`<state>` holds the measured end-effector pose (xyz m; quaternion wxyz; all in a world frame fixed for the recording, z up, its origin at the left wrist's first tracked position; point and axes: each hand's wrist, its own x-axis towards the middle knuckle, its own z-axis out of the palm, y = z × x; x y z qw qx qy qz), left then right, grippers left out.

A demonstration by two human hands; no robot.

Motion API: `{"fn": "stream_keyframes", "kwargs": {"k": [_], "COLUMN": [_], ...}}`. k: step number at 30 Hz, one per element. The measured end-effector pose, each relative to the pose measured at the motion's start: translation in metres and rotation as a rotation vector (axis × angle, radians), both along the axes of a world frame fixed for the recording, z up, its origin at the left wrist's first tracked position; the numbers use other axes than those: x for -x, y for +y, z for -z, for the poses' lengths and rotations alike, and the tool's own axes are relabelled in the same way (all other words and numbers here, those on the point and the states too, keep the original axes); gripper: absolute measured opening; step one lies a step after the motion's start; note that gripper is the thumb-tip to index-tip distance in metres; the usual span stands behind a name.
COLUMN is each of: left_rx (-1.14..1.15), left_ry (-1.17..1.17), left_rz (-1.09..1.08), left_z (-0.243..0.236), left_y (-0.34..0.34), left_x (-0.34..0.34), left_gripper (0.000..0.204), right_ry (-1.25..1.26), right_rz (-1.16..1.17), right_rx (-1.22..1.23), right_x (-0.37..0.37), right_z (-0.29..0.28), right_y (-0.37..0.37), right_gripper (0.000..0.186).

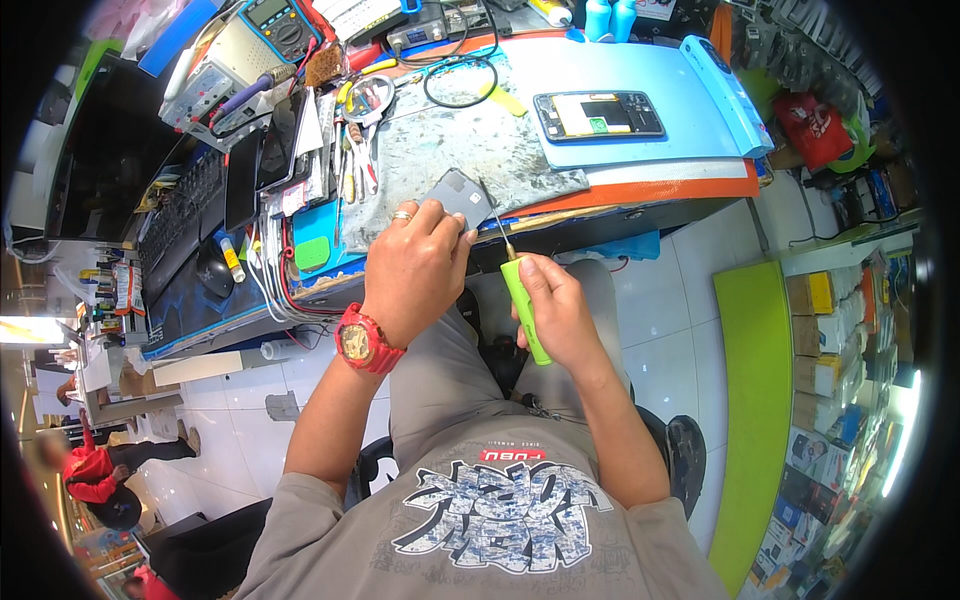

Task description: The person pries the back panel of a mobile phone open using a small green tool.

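Note:
My left hand, with a red watch on its wrist, grips a flat dark grey rectangular piece by its near edge. This piece, like a small phone part, is at the front edge of the work mat. In my right hand is a green-handled hand tool with a thin metal shaft. Its shaft points up toward the right edge of the grey piece; I cannot tell whether the tip touches it. Farther right, an opened phone with its inside showing lies on a light blue sheet.
Tweezers and other hand tools lie left of the mat, by dark phones and a keyboard. A multimeter stands at the back left. A blue bar-shaped device borders the sheet. Cables hang over the desk's front edge.

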<state>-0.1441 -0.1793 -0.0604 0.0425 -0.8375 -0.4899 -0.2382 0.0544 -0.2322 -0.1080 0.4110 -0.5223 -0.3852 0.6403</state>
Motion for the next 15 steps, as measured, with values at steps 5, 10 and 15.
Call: {"fn": "stream_keyframes", "kwargs": {"k": [5, 10, 15], "left_rx": [-0.006, -0.004, 0.019], "left_ry": [-0.002, 0.006, 0.029], "left_rz": [0.003, 0.005, 0.021], "left_z": [0.0002, -0.0002, -0.0012], "left_y": [-0.0003, -0.0006, -0.0017], "left_x": [0.0004, 0.0013, 0.0022], "left_gripper": [0.015, 0.015, 0.014], "right_ry": [-0.012, 0.005, 0.02], "right_rz": [-0.019, -0.024, -0.025], "right_rx": [-0.005, -0.004, 0.004], "right_x": [-0.0015, -0.003, -0.0049], "right_z": [0.0013, 0.0004, -0.0007], "right_y": [0.0021, 0.0037, 0.0035], "right_gripper": [0.048, 0.048, 0.049]}}
